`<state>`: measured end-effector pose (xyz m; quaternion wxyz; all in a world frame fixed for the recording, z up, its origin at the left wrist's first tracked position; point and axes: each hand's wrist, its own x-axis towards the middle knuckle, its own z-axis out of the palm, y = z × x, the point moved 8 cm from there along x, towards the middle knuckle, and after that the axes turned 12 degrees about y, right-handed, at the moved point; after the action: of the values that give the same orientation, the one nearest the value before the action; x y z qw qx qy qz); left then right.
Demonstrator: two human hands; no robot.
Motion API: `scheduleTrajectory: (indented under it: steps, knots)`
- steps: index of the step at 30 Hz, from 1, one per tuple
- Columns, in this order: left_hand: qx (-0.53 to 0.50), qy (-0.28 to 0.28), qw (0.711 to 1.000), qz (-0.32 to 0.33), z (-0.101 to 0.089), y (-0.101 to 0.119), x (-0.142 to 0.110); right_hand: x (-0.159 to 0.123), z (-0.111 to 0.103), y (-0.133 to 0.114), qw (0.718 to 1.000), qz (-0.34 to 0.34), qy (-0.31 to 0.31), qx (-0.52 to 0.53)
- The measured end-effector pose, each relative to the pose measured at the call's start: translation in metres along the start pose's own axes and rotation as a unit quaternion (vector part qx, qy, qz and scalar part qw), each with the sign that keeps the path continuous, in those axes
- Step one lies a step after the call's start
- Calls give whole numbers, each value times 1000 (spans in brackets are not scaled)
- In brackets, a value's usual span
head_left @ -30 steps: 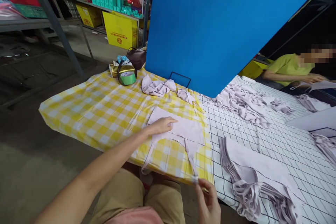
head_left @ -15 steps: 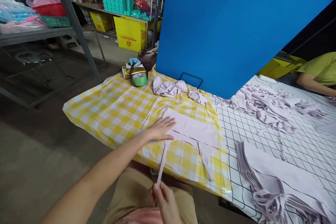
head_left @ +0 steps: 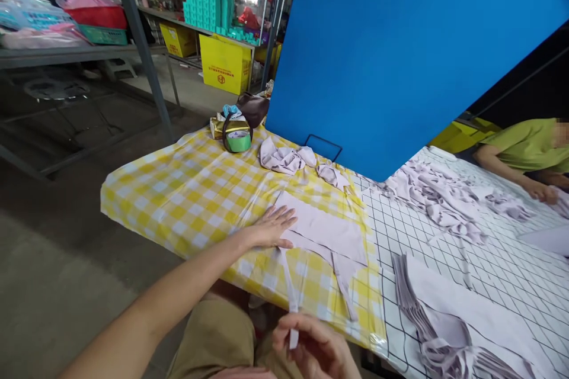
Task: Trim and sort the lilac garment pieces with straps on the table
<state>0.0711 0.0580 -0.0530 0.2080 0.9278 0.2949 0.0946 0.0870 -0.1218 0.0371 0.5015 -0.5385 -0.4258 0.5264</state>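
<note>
A pale lilac garment (head_left: pixel 326 230) lies flat on the yellow checked tablecloth (head_left: pixel 195 189). My left hand (head_left: pixel 270 227) rests flat and open on its left edge, fingers stretched out. Its left strap (head_left: pixel 288 277) runs down off the table's front edge. My right hand (head_left: pixel 313 348) pinches the end of that strap just below the table edge. The other strap (head_left: pixel 344 284) lies loose on the cloth.
A stack of folded lilac garments (head_left: pixel 448 320) lies on the white grid cloth (head_left: pixel 502 266) at right. Crumpled lilac pieces (head_left: pixel 284 159) and a green tape roll (head_left: pixel 238 141) sit further back. A blue board (head_left: pixel 400 53) stands behind. Another person in green (head_left: pixel 524 157) works at far right.
My right hand let go of the right strap, took the left strap and now draws it out towards me. My left hand stayed flat on the garment.
</note>
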Motion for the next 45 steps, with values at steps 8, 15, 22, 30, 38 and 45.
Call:
scheduleTrajectory:
  steps: [8,15,22,30,38,45]
  knots:
    - [-16,38,999,15,-7,4,-2,56,-48,-51,982,-19,188,27]
    - [-50,280,959,-2,-63,28,-14,74,-45,-44,958,101,158,217]
    - [-74,498,849,160,-135,99,-78,75,-42,-31,952,124,165,225]
    - [33,465,851,241,-129,116,-79,70,-33,-18,947,152,159,235]
    - [-105,404,894,161,-107,96,-73,61,-37,10,941,199,169,217]
    - [-305,212,917,-145,-77,51,-52,70,-60,14,966,13,227,-120]
